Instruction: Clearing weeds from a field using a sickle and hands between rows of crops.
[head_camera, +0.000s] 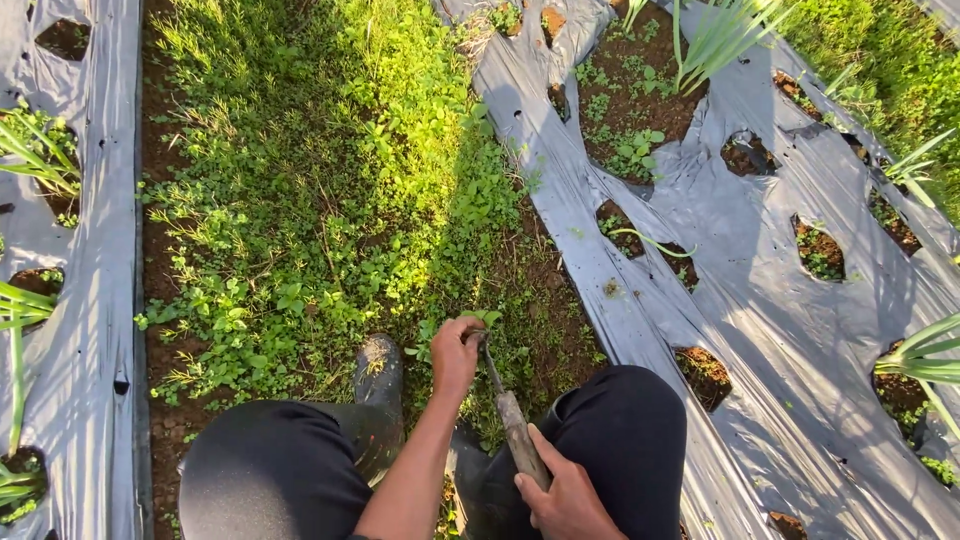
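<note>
My left hand (456, 352) is fisted around a clump of weeds (478, 322) in the furrow (300, 200), just beside the plastic mulch sheet's (640, 300) left edge. My right hand (565, 500) grips the weeding tool (510, 415). I judge cutting low works best. The sheet's holes (640, 100) hold soil and seedlings.

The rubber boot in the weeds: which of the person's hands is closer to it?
Left. The left hand grips weeds just right of the boot. The right hand holds the tool handle lower, near the knee, farther away.
</note>
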